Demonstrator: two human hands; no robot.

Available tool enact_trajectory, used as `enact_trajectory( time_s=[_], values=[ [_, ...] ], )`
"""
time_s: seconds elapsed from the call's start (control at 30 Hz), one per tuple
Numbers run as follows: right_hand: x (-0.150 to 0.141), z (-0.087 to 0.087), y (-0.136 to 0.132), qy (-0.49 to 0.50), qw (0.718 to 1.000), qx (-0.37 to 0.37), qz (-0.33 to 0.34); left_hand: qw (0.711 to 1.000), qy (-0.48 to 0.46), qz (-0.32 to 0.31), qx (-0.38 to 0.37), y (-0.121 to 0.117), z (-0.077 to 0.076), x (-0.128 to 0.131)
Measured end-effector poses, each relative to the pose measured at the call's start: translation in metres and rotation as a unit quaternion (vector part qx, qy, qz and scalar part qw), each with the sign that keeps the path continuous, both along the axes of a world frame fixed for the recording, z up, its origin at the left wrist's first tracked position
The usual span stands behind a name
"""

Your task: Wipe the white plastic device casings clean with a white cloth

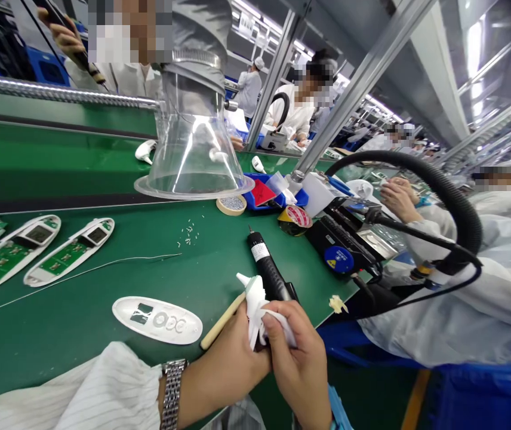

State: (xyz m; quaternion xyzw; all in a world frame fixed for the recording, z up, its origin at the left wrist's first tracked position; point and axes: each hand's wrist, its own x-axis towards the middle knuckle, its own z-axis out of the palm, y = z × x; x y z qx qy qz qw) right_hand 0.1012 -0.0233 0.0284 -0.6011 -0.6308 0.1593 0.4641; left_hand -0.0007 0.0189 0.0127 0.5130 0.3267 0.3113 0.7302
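Note:
My left hand [228, 358], with a metal watch [172, 391] on the wrist, is closed around a small white plastic part [255, 292] and the end of a wooden-handled tool [222, 322]. My right hand [298, 358] pinches a white cloth or glove [277, 319] against that same part. Both hands meet at the table's front edge. Just beyond them a black electric screwdriver [267, 269] lies on the green mat. A white oval cover [157, 319] with button holes rests left of my hands.
Two open white casings with green circuit boards [70, 251] [11, 254] lie at left. A clear fume hood [193, 146] hangs over the belt. Tape rolls [295, 218], a blue tray [264, 200] and a black soldering station [345, 242] sit at right. Co-workers in white coats sit right and behind.

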Motion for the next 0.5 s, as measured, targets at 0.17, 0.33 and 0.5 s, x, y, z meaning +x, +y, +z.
enact_trajectory(
  time_s=[0.17, 0.33, 0.5],
  values=[
    [0.0013, 0.0003, -0.0034, -0.004, 1.000, -0.005, 0.027, 1.000, 0.023, 0.001, 0.019, -0.0019, -0.0026, 0.0000],
    [-0.0003, -0.0007, -0.0037, -0.005, 1.000, 0.014, 0.003, 0.999, 0.023, 0.004, 0.025, -0.0025, -0.0043, -0.0008],
    [-0.0014, -0.0007, -0.0030, 0.002, 1.000, -0.001, 0.003, 1.000, -0.003, 0.021, 0.011, -0.0025, -0.0048, 0.0004]
  ],
)
